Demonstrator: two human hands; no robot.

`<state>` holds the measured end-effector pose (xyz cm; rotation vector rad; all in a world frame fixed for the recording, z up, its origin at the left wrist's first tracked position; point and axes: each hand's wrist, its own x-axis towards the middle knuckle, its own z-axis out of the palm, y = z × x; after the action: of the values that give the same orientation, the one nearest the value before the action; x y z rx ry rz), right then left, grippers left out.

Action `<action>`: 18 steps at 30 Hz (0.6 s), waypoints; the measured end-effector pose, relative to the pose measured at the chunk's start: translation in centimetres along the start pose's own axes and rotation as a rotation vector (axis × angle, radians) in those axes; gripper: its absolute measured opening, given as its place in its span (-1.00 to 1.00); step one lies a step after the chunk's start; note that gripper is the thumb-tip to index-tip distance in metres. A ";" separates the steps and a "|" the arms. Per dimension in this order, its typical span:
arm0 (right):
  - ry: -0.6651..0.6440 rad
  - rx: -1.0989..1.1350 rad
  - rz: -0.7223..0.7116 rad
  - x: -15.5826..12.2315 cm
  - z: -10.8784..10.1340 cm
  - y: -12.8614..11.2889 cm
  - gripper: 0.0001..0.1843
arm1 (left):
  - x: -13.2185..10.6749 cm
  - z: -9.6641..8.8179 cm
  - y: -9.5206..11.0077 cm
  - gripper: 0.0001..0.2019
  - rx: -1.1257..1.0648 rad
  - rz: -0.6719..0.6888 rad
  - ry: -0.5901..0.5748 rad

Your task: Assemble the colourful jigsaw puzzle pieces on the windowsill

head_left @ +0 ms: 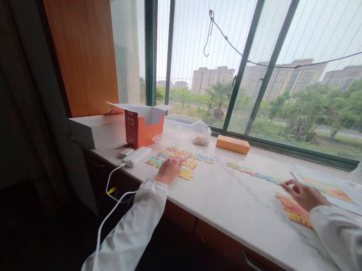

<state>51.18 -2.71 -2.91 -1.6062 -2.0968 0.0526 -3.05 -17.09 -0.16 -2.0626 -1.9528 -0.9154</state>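
My left hand (168, 170) rests with its fingertips on a scattered group of colourful jigsaw puzzle pieces (179, 158), and the hand hides part of the group. My right hand (304, 195) hangs with its fingers curved just beyond the end of a long strip of joined puzzle pieces (254, 173). Below that hand lies a joined orange and yellow puzzle section (293, 209). A printed picture sheet (326, 189) lies to the right, partly under my right hand's fingers from this angle.
The marble countertop (235, 201) runs along a large window. An open orange box (143, 126), a white box (88, 131), a plastic tray (182, 121) and a flat orange box (233, 144) stand behind the pieces. A white power bank (136, 156) trails a cable over the front edge.
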 end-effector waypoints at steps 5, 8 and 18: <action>-0.026 -0.114 0.021 0.1 -3.6 -6.4 -0.61 | 1.0 0.4 -1.1 -0.67 0.021 0.048 -0.009; 0.033 -0.115 0.072 1.3 -5.4 -7.9 -0.69 | 1.5 0.7 -1.6 -0.64 0.018 0.066 -0.018; -0.095 -0.084 -0.043 2.5 -0.9 -19.9 -0.78 | 1.3 0.0 -0.9 -0.57 0.028 0.072 -0.148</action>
<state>33.27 -6.70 5.15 -1.6356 -2.2327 0.0270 -4.00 -15.85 0.29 -2.2271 -1.9337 -0.7356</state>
